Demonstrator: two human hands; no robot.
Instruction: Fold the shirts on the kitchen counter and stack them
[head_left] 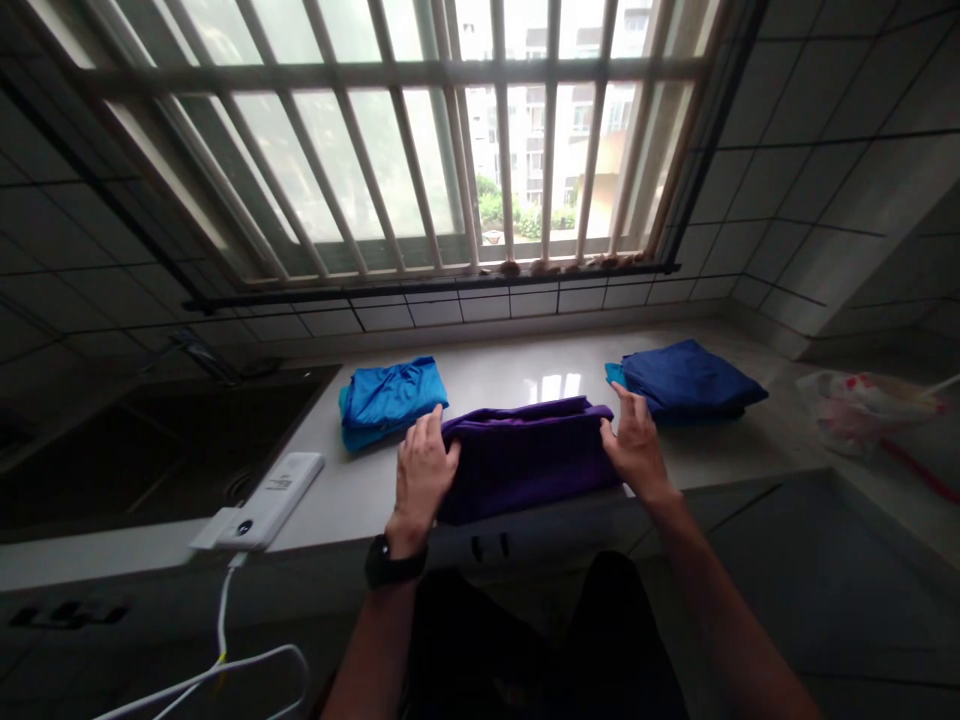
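Observation:
A folded purple cloth [529, 460] is stretched between my two hands at the front edge of the counter, its layered top edge facing up. My left hand [426, 465], with a black watch on the wrist, grips its left end between thumb and fingers. At the opposite end my right hand [634, 440] pinches the cloth the same way. Just beyond my left hand lies a folded bright blue cloth [394, 395] on a teal layer. Close behind my right fingers rests a folded dark blue cloth [694, 380], a lighter blue corner poking out at its left.
The white counter [517, 370] runs below a barred window [450, 150]. On the left are a dark sink [112, 440] with a faucet [202, 355] and a white power bank [274, 500] trailing a white cable [223, 620]. A plastic bag [862, 410] sits far right.

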